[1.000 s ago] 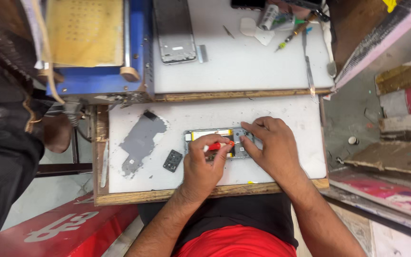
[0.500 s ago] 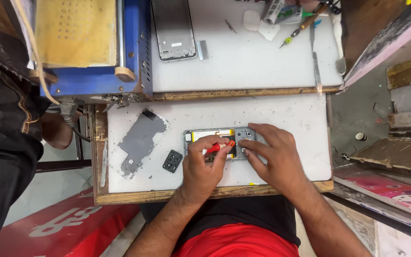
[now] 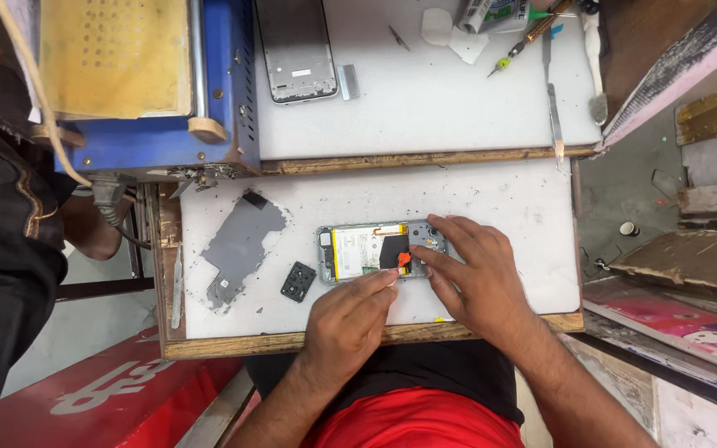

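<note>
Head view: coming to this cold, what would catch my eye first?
The opened phone, back off and pale battery showing, lies mid-bench on the white board. Both hands meet over it: the left hand pinches a small red-tipped tool while the right hand rests on the phone's right end. Left of it lie a grey back cover and a small black camera piece.

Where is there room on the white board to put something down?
Bare patches: right of the right hand up to the board edge, and the strip above the phone. It is crowded on the left, around the grey plate, square part and left hand.
</note>
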